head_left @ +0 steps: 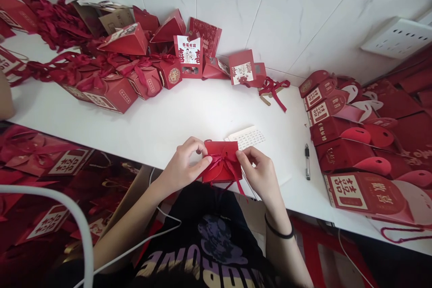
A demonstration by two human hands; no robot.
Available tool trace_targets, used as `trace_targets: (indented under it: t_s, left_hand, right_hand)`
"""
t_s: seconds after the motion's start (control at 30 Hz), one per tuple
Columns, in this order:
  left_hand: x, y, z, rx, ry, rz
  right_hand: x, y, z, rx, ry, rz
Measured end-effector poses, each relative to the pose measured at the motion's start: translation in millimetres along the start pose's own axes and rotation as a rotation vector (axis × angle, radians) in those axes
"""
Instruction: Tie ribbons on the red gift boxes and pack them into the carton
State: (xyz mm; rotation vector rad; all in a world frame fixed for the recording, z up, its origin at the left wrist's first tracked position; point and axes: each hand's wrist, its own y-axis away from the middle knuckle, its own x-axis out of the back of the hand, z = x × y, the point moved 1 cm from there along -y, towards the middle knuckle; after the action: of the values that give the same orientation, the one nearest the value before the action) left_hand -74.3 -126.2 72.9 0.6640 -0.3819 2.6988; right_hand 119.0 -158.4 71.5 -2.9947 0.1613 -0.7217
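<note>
A small red gift box [209,174] sits at the table's front edge, close to my body. A dark red ribbon [221,159] is tied in a bow across its top, one tail hanging down the front right. At the box's left side my left hand [187,162] pinches the bow's left loop between thumb and forefinger. My right hand [258,170] is closed at the right side, its fingertips pinching the right loop by the box's edge. Under and behind the box lies a notebook [251,137] with handwriting.
Finished ribboned boxes [114,92] and a heap of ribbon [59,22] line the back left. Flat-stacked red boxes [351,193] fill the right side, near a pen [307,162]. A loose ribbon [275,92] lies by the wall. More boxes [47,153] sit below the table at left.
</note>
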Motion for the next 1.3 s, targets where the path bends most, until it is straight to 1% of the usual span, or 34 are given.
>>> trace_targets:
  t_s: [0.1, 0.23, 0.37, 0.47, 0.57, 0.7, 0.8, 0.87, 0.9, 0.97, 1.03, 1.1, 1.2, 1.3]
  left_hand:
    - [-2.4, -3, 0, 0.008, 0.051, 0.018]
    - [-3.4, -3, -4, 0.041, 0.008, 0.053]
    - [1.0, 2, -10, -0.017, -0.058, -0.013]
    - [2.2, 4, -11, -0.053, -0.117, -0.012]
    - [-2.4, 1, -9, -0.107, -0.21, 0.048]
    - [-12.2, -6, -3, -0.207, -0.37, 0.199]
    - [-18.3, -8, 0, -0.265, -0.406, 0.324]
    - [-20.4, -8, 1, -0.285, -0.4, 0.37]
    - [-20.6, -8, 2, -0.282, -0.388, 0.364]
    - [-19.0, -8, 2, -0.257, -0.339, 0.309]
    - [-15.1, -7, 3, -0.227, -0.282, 0.251]
    - [-10.6, -6, 2, -0.213, -0.234, 0.217]
    - [-6.6, -5, 0, -0.186, -0.19, 0.194]
    - [-5.4, -4, -1, -0.141, -0.163, 0.195]
  right_hand:
    - [-1, 0, 4, -0.046, -0.059, 0.034]
    - [-5, 1, 10, -0.069, -0.126, 0.048]
    - [-9, 1, 15, -0.092, -0.19, 0.022]
    - [-10, 1, 16, -0.086, -0.2, 0.021]
    - [-10, 1, 15, -0.08, -0.212, 0.018]
    - [-10, 2, 14, -0.069, -0.211, 0.032]
    - [-11, 3, 14, -0.069, -0.206, 0.04]
    - [-11, 3, 14, -0.067, -0.21, 0.044]
    - [-11, 3, 15, -0.065, -0.214, 0.047]
    - [-10, 3, 15, -0.06, -0.22, 0.053]
    - [-9, 3, 15, -0.062, -0.223, 0.058]
    - [-9, 2, 16, -0.069, -0.226, 0.058]
    - [-8, 2, 17, -0.073, -0.228, 0.056]
    - [-9, 2, 17, -0.072, -0.228, 0.058]
